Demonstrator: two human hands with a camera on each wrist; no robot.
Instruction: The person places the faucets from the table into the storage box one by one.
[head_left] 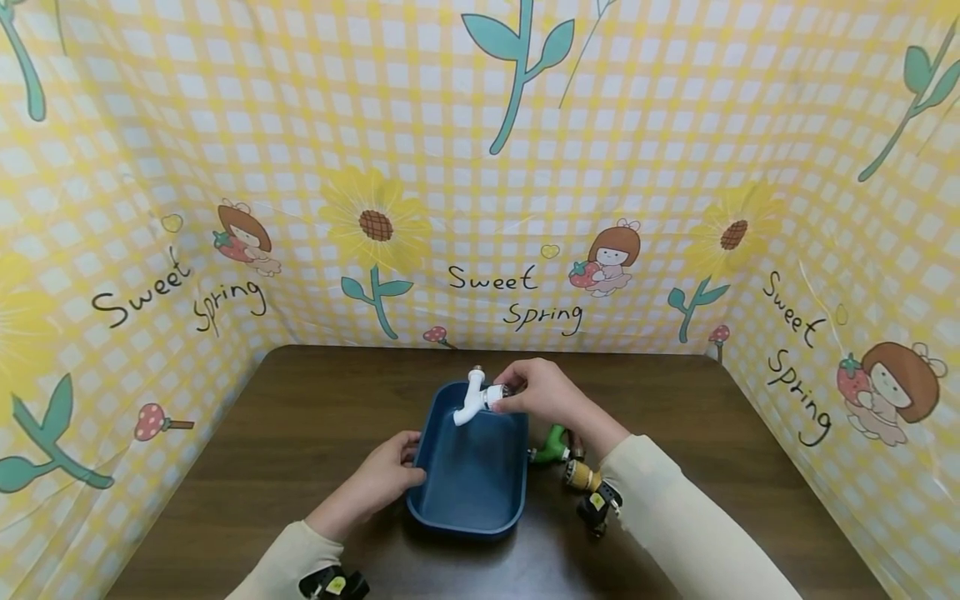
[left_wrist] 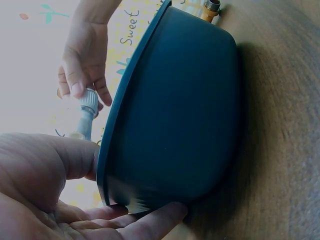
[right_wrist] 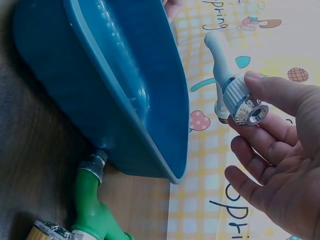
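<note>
A white faucet (head_left: 472,398) with a ribbed collar and a metal end is pinched between the thumb and fingers of my right hand (head_left: 542,388). It hangs over the far end of a dark blue plastic tray (head_left: 468,531). In the right wrist view the faucet (right_wrist: 218,54) is held above the level of the tray rim. My left hand (head_left: 386,471) grips the tray's left side, thumb at the rim and fingers against the outer wall, as the left wrist view of the tray (left_wrist: 175,105) shows.
Right of the tray, a green faucet (head_left: 553,447) and a yellow faucet-like fitting (head_left: 581,475) lie on the brown wooden table (head_left: 315,417), partly behind my right arm. A yellow checked cloth (head_left: 487,208) hangs around the table's back and sides.
</note>
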